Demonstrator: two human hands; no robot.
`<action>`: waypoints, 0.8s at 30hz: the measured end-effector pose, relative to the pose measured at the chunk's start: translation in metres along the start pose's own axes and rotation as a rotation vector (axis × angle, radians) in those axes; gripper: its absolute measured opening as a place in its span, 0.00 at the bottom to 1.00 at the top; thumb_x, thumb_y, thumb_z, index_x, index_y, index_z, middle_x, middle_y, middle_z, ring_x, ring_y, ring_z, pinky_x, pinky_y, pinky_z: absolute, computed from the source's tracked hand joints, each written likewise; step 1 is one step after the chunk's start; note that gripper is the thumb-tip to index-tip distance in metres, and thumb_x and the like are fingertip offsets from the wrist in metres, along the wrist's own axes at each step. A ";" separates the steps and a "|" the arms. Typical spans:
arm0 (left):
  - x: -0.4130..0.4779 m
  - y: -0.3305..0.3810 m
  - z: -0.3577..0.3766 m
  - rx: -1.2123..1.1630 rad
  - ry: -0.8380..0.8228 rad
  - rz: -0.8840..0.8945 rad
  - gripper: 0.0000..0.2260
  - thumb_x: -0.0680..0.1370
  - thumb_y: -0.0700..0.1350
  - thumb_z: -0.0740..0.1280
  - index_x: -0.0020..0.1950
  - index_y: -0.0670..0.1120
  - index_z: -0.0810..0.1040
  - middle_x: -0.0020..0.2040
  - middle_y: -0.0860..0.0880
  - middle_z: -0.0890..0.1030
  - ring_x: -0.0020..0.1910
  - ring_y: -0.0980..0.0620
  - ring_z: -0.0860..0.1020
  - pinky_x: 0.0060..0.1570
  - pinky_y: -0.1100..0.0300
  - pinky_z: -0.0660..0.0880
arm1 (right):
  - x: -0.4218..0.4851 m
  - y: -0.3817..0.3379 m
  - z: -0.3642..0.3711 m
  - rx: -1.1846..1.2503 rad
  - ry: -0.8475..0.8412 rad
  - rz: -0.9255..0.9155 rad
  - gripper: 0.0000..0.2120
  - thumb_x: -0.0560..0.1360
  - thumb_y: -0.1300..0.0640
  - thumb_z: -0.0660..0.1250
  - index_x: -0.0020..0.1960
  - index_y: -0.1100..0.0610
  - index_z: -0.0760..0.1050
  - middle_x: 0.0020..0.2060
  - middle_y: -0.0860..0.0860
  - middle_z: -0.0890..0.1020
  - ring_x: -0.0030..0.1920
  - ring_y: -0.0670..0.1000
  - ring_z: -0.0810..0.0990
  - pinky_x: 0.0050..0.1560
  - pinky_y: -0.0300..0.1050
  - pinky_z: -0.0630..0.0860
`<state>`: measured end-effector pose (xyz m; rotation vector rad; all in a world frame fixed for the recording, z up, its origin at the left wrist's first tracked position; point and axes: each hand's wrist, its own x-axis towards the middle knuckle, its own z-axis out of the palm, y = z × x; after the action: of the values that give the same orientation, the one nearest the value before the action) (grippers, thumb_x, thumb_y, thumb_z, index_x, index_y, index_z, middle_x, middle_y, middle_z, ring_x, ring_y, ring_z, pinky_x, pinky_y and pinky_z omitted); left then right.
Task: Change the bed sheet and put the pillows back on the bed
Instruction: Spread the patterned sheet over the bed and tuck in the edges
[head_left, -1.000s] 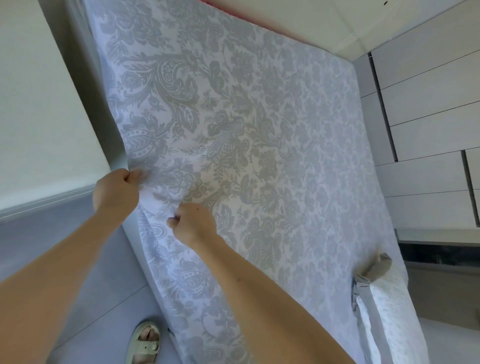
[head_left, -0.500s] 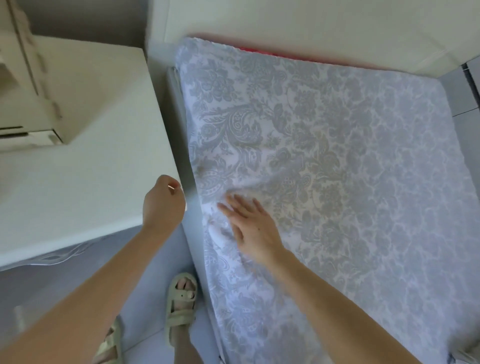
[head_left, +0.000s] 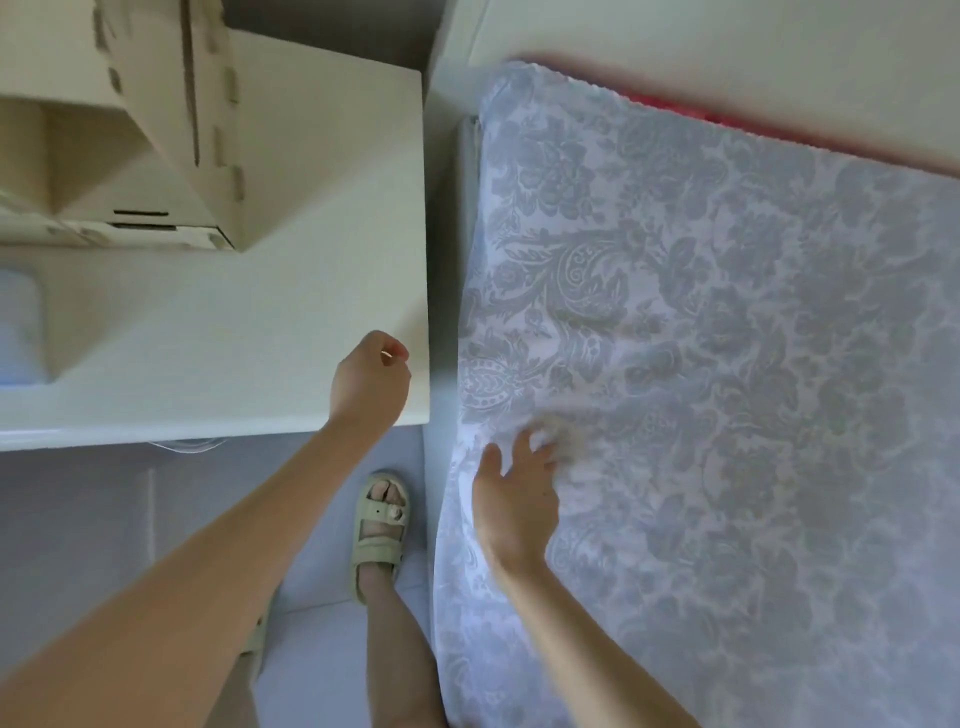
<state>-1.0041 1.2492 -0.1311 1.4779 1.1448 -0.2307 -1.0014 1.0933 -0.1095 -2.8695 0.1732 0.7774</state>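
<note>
A white bed sheet (head_left: 727, 364) with a grey floral pattern covers the mattress across the right half of the view. My right hand (head_left: 517, 493) lies flat on the sheet near its left edge, fingers spread and blurred by motion. My left hand (head_left: 371, 382) hovers over the corner of a white table, fingers loosely curled, holding nothing. A red strip (head_left: 727, 114) of another fabric shows along the far edge of the bed. No pillow is in view.
A white table (head_left: 260, 322) stands left of the bed with a cardboard box (head_left: 156, 130) on it. A narrow gap of grey floor (head_left: 104, 545) lies between table and bed, where my sandalled foot (head_left: 379, 525) stands.
Both hands let go of the sheet's edge. My right hand flattened onto the sheet and slid toward me. My left hand drew away over the table. The view swung left.
</note>
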 end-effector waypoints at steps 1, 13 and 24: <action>0.000 0.001 0.002 -0.018 0.002 -0.022 0.11 0.76 0.36 0.54 0.50 0.45 0.75 0.46 0.44 0.80 0.47 0.42 0.78 0.50 0.47 0.78 | 0.012 0.003 -0.023 0.033 0.127 -0.084 0.19 0.81 0.51 0.55 0.70 0.52 0.70 0.65 0.51 0.76 0.65 0.52 0.74 0.57 0.40 0.71; -0.023 -0.023 0.082 -0.424 -0.266 -0.449 0.20 0.82 0.55 0.51 0.58 0.44 0.77 0.54 0.42 0.79 0.51 0.45 0.76 0.52 0.55 0.72 | 0.147 -0.081 -0.066 -1.049 -0.112 -1.830 0.19 0.76 0.49 0.55 0.40 0.53 0.83 0.39 0.47 0.84 0.49 0.51 0.82 0.70 0.52 0.62; -0.018 -0.057 0.103 -0.786 -0.242 -0.472 0.23 0.80 0.61 0.49 0.61 0.54 0.78 0.60 0.52 0.79 0.60 0.51 0.75 0.68 0.52 0.67 | 0.159 -0.131 -0.043 -1.580 -0.445 -1.529 0.27 0.82 0.43 0.44 0.54 0.53 0.78 0.53 0.48 0.80 0.58 0.50 0.74 0.62 0.47 0.60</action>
<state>-1.0083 1.1435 -0.1852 0.4694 1.1810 -0.2354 -0.8242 1.2024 -0.1372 -1.9880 -3.2311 1.1776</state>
